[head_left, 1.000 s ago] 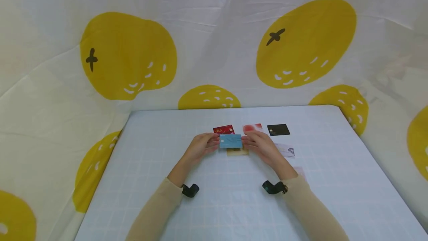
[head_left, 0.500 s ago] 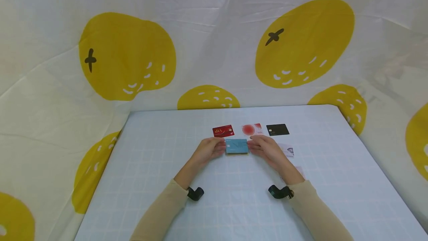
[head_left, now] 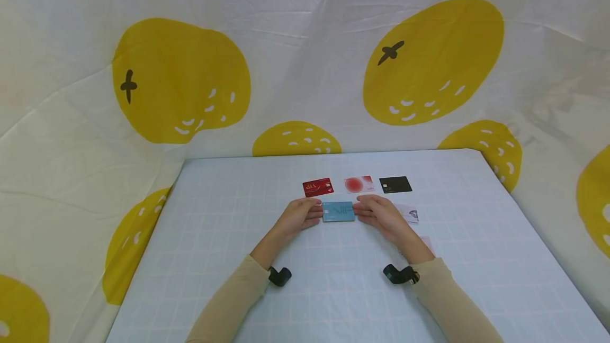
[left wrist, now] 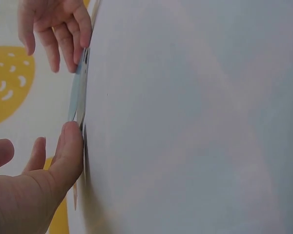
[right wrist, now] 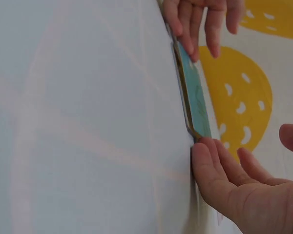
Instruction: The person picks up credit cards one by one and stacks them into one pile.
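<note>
A blue card [head_left: 339, 211] lies flat over a gold card, whose edge [right wrist: 184, 92] shows beneath it in the right wrist view. My left hand [head_left: 300, 215] is at the blue card's left short edge, its fingertips right against it and the thumb apart. At the opposite short edge, the fingertips of my right hand [head_left: 382, 216] meet the card, and that thumb is also held away. The fingers of both hands are extended, and the palms face each other across the cards.
Behind the hands lie a red VIP card [head_left: 318, 187], a white card with a red circle [head_left: 359, 184] and a black card [head_left: 396, 184]. A pale card [head_left: 411, 214] is partly covered by the right hand. Another faint card [head_left: 426, 242] lies near the right wrist.
The blue card has moved right and nearer to me, from held over the table down onto the gold card. Both hands have moved with it, uncovering the red and white cards behind.
</note>
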### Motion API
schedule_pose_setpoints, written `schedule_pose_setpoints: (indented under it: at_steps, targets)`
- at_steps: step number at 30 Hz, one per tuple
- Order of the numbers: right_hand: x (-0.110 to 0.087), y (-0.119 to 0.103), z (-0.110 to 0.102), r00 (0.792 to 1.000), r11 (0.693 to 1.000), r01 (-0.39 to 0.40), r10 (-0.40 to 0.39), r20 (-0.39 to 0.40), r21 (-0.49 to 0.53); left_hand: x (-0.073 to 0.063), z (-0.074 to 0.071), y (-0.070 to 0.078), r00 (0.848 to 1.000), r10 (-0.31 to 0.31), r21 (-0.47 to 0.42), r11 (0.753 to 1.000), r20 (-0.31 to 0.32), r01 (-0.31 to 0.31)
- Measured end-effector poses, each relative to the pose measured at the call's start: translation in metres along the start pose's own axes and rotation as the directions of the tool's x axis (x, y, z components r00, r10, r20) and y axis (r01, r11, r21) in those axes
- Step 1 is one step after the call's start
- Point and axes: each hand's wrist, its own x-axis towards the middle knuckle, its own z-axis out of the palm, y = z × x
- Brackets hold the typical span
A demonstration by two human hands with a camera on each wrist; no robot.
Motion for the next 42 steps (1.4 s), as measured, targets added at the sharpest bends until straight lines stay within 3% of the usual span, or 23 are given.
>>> schedule_pose_setpoints:
  at_steps: [42]
  targets:
    - [0.0003,0.0031,0.0011,1.0,1.0,-0.003,0.003,0.014,0.012,0.0005,0.0001,-0.0019,0.999,-0.013,0.014,1.0,-0.043,0.013]
